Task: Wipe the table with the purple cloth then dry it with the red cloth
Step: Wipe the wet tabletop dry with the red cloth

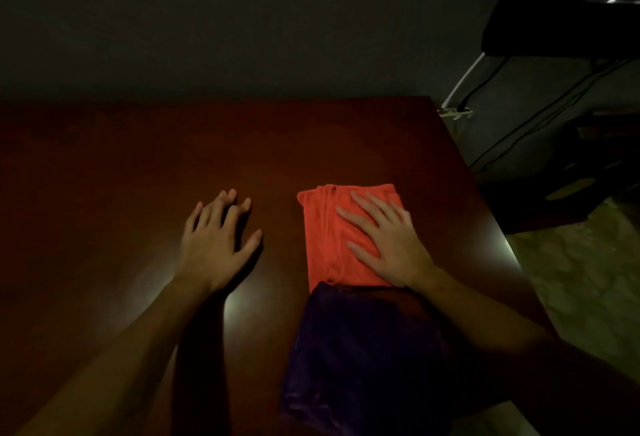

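Observation:
A folded red cloth (325, 234) lies on the dark brown table (145, 165), right of centre. My right hand (384, 241) rests flat on its right half, fingers spread and pressing down. Directly nearer to me, touching the red cloth's near edge, lies a folded purple cloth (360, 359), partly under my right forearm. My left hand (216, 238) lies flat on the bare tabletop to the left of the red cloth, fingers apart, holding nothing.
The table's right edge (498, 227) runs close to the cloths. Beyond it are a pale floor, black cables (540, 113), a white power strip (455, 112) and dark furniture (568, 20) at the upper right. A dark wall stands behind the table.

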